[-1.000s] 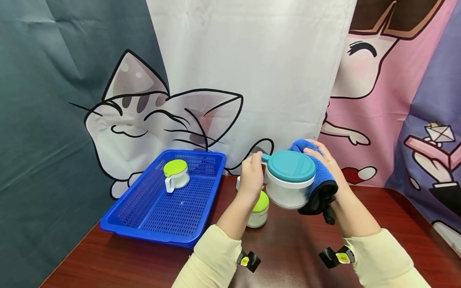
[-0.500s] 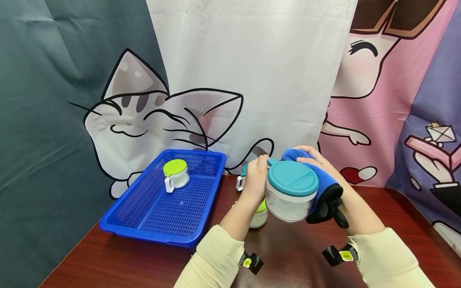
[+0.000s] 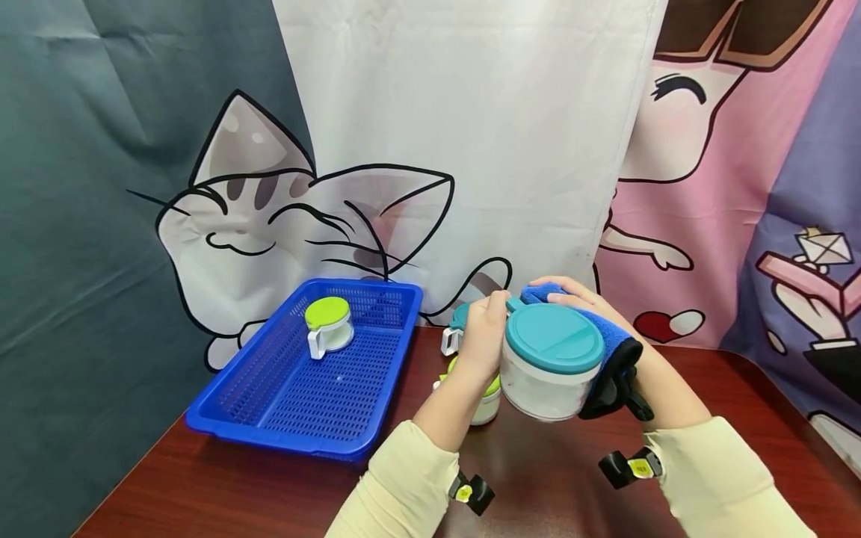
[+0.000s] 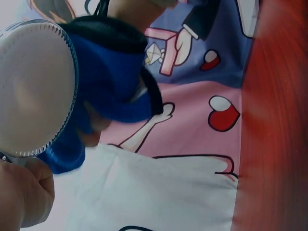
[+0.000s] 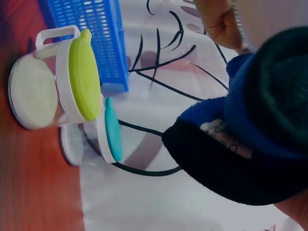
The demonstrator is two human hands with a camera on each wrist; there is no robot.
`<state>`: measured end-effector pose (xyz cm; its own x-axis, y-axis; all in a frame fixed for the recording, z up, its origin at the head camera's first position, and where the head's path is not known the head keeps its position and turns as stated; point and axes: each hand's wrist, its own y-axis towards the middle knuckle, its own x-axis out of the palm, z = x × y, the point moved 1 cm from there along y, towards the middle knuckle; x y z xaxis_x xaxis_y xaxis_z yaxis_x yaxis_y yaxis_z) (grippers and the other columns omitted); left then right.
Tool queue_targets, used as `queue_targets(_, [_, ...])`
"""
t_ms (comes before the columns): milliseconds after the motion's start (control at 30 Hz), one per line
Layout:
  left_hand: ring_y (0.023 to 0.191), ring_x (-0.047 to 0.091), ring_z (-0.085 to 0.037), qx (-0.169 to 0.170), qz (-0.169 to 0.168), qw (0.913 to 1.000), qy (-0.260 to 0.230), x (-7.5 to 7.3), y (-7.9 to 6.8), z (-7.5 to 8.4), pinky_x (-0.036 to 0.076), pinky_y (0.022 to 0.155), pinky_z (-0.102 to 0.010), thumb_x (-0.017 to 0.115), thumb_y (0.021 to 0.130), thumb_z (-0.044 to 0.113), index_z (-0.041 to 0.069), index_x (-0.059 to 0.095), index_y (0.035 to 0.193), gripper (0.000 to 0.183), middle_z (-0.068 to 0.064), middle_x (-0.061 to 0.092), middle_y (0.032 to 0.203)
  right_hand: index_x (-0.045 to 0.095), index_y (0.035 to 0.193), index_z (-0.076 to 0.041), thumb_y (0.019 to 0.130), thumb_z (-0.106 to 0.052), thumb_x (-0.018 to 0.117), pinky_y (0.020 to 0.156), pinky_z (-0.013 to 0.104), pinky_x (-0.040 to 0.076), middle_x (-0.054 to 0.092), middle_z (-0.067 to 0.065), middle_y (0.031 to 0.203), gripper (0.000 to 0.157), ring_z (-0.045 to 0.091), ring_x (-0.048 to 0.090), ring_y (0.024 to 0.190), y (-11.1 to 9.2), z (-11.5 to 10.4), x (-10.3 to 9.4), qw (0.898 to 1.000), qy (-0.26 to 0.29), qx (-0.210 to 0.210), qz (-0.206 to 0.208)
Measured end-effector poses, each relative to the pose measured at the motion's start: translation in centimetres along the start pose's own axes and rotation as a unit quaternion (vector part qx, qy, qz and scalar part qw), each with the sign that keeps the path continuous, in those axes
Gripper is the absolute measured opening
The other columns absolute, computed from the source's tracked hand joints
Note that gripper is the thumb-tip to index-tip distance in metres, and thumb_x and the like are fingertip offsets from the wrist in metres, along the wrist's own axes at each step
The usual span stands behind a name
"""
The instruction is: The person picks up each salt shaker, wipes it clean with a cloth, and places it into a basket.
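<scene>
Above the table, a clear seasoning jar [image 3: 548, 385] with a teal lid [image 3: 555, 338] is tilted a little. My left hand [image 3: 486, 332] grips it by the handle on its left side; the handle itself is mostly hidden by the fingers. A blue cloth [image 3: 608, 340] with black edging lies against the jar's right side, and my right hand [image 3: 578, 295] holds it there. In the left wrist view the jar's round base [image 4: 36, 89] faces the camera, with the blue cloth [image 4: 106, 77] beside it and the left hand [image 4: 26, 192] below.
A blue perforated basket [image 3: 215, 407] stands left, holding a green-lidded jar [image 3: 328, 314]. Behind my left forearm, another green-lidded jar [image 5: 84, 79] and a teal-lidded jar [image 5: 113, 130] stand on the red-brown table [image 3: 168, 486]. A printed curtain [image 3: 471, 134] hangs at the back.
The jar and both hands have come slightly lower. My right hand has shifted left with the cloth along the jar's side, and more of the teal-lidded jar behind now shows.
</scene>
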<state>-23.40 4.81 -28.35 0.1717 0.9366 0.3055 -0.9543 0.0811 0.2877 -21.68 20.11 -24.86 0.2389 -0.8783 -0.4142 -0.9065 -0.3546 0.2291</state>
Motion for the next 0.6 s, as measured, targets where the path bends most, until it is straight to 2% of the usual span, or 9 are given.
queue_targets(67, [0.045, 0.029, -0.007, 0.001, -0.002, 1.0, 0.004, 0.2, -0.1, 0.0, 0.026, 0.043, -0.02, 0.043, 0.086, 0.019, 0.014, 0.033, 0.051, 0.037, 0.005, 0.03, 0.049, 0.04, 0.13, 0.002, 0.098, -0.02, 0.034, 0.087, 0.025, 0.04, 0.051, 0.005, 0.118, 0.04, 0.011, 0.049, 0.105, 0.3, -0.1, 0.2, 0.999, 0.033, 0.0, -0.019])
queue_targets(167, [0.046, 0.03, -0.008, 0.004, 0.004, 0.9999, 0.013, 0.2, -0.1, 0.1, 0.027, 0.044, -0.02, 0.043, 0.087, 0.019, 0.014, 0.034, 0.051, 0.037, 0.004, 0.031, 0.05, 0.048, 0.123, -0.01, 0.097, -0.021, 0.035, 0.084, 0.023, 0.042, 0.054, -0.005, 0.108, 0.031, 0.008, 0.051, 0.1, 0.5, -0.3, 0.4, 0.997, 0.072, 0.013, -0.032])
queue_targets(267, [0.046, 0.03, -0.008, 0.005, 0.019, 0.9997, 0.013, 0.1, 0.0, 0.1, 0.027, 0.044, -0.02, 0.043, 0.087, 0.018, 0.014, 0.034, 0.05, 0.038, 0.005, 0.031, 0.049, 0.054, 0.111, -0.024, 0.097, -0.018, 0.035, 0.083, 0.023, 0.042, 0.055, -0.007, 0.105, 0.024, 0.008, 0.052, 0.098, 0.5, -0.4, 0.4, 0.997, 0.07, -0.003, -0.031])
queue_targets(333, [0.046, 0.03, -0.007, 0.007, 0.025, 0.9996, 0.013, -0.1, 0.1, 0.1, 0.026, 0.044, -0.019, 0.043, 0.086, 0.017, 0.014, 0.035, 0.049, 0.039, 0.005, 0.031, 0.049, 0.055, 0.107, -0.028, 0.097, -0.017, 0.036, 0.084, 0.022, 0.041, 0.055, -0.007, 0.105, 0.024, 0.008, 0.051, 0.099, 0.4, -0.4, 0.3, 0.998, 0.057, -0.013, -0.026])
queue_targets(400, [0.045, 0.029, -0.007, 0.01, 0.024, 0.9996, 0.006, -0.3, 0.2, 0.0, 0.026, 0.042, -0.019, 0.043, 0.086, 0.017, 0.014, 0.034, 0.048, 0.038, 0.005, 0.031, 0.048, 0.056, 0.107, -0.027, 0.097, -0.017, 0.037, 0.084, 0.022, 0.042, 0.056, -0.006, 0.106, 0.024, 0.009, 0.052, 0.1, 0.3, -0.2, 0.3, 0.998, 0.049, -0.024, -0.018])
queue_targets(500, [0.043, 0.028, -0.007, 0.019, 0.023, 0.9996, -0.005, -0.7, 0.5, 0.0, 0.025, 0.041, -0.019, 0.043, 0.084, 0.016, 0.015, 0.032, 0.048, 0.038, 0.006, 0.031, 0.046, 0.058, 0.108, -0.027, 0.098, -0.02, 0.04, 0.084, 0.021, 0.042, 0.057, -0.007, 0.108, 0.022, 0.01, 0.052, 0.102, 0.3, 0.2, 0.1, 0.999, 0.04, -0.018, 0.007])
queue_targets(600, [0.042, 0.028, -0.007, 0.032, 0.032, 0.9989, -0.009, -1.4, 1.0, 0.1, 0.025, 0.04, -0.019, 0.042, 0.084, 0.015, 0.015, 0.032, 0.048, 0.037, 0.006, 0.031, 0.045, 0.058, 0.112, -0.024, 0.098, -0.025, 0.042, 0.089, 0.027, 0.039, 0.054, -0.007, 0.113, 0.021, 0.011, 0.048, 0.107, 0.3, 0.8, -0.1, 0.999, 0.007, -0.014, 0.039])
